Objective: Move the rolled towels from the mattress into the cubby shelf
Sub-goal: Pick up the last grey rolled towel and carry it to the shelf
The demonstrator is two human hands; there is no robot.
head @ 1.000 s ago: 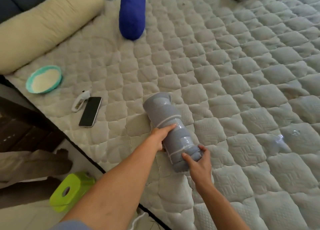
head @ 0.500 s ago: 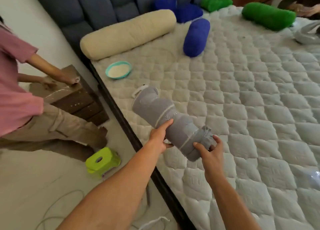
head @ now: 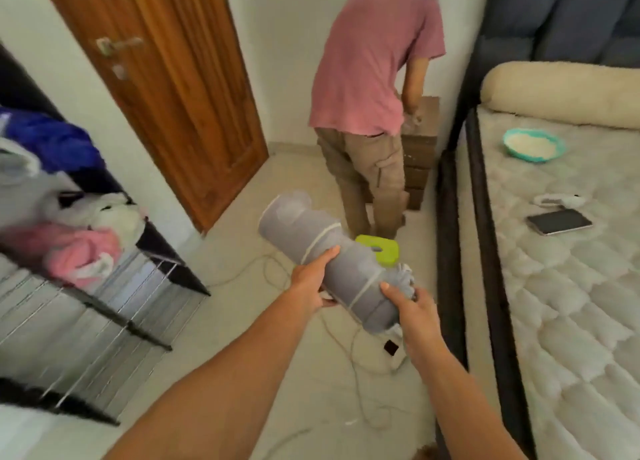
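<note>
Both hands gripped grey rolled towel [head: 332, 265]: left hand [head: 311, 281] mid-roll, right hand [head: 410, 307] at near end. Long axis pointed away-left; cubby shelf [head: 104, 307] lay left, nearer left hand.

Both hands' grip on grey towel roll [head: 332, 262] over floor, w/ cubby shelf [head: 86, 286] at left.

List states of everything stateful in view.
Grey towel: rolled, held in the air over the floor.
Left hand: gripping the roll's middle.
Right hand: gripping its near end.
Door: closed.
Phone: screen dark, flat on mattress.
Shelf: holds bundled cloth.
</note>
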